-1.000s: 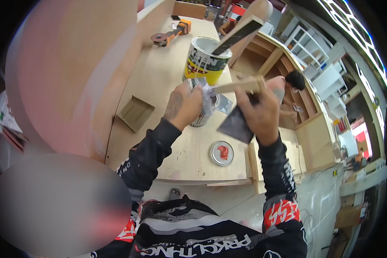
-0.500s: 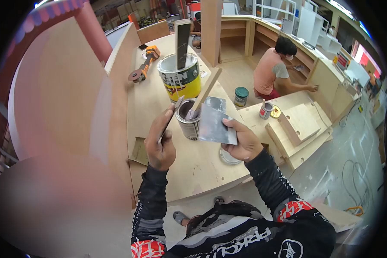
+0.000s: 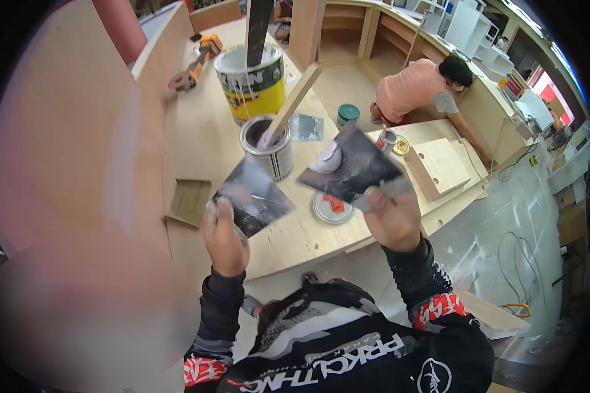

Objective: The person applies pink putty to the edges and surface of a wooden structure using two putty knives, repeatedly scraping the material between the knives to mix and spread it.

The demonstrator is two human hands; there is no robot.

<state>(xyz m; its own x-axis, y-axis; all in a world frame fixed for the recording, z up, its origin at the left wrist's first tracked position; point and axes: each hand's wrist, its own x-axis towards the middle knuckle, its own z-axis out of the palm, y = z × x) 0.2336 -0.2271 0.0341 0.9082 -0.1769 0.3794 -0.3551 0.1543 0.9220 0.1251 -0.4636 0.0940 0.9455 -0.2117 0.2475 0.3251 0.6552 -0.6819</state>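
My left hand (image 3: 227,243) grips a thin square putty spreader (image 3: 261,204), its dark face smeared with pale filler. In my right hand (image 3: 396,219) is a second putty spreader (image 3: 364,167), tilted, with a lump of pale lilac putty (image 3: 328,159) on its left part. The two spreaders are apart, side by side over the wooden tabletop. Just beyond them stands an open metal can (image 3: 279,161), a wooden stick (image 3: 294,103) leaning out of it. Behind the can lies another flat metal spreader (image 3: 307,128). Motion slightly blurs both hands.
A large yellow-and-green paint can (image 3: 252,95) holds a dark blade. An angle grinder (image 3: 196,63) lies behind it. A round lid (image 3: 332,207) and folded cardboard (image 3: 189,202) rest on the tabletop. At right, a co-worker (image 3: 416,88) bends near wooden panels (image 3: 439,164). Cables lie on the floor.
Both spreaders have swung to show their dark faces, and putty now shows on the right one. My hands have moved apart. The view has shifted, and the co-worker bends lower.
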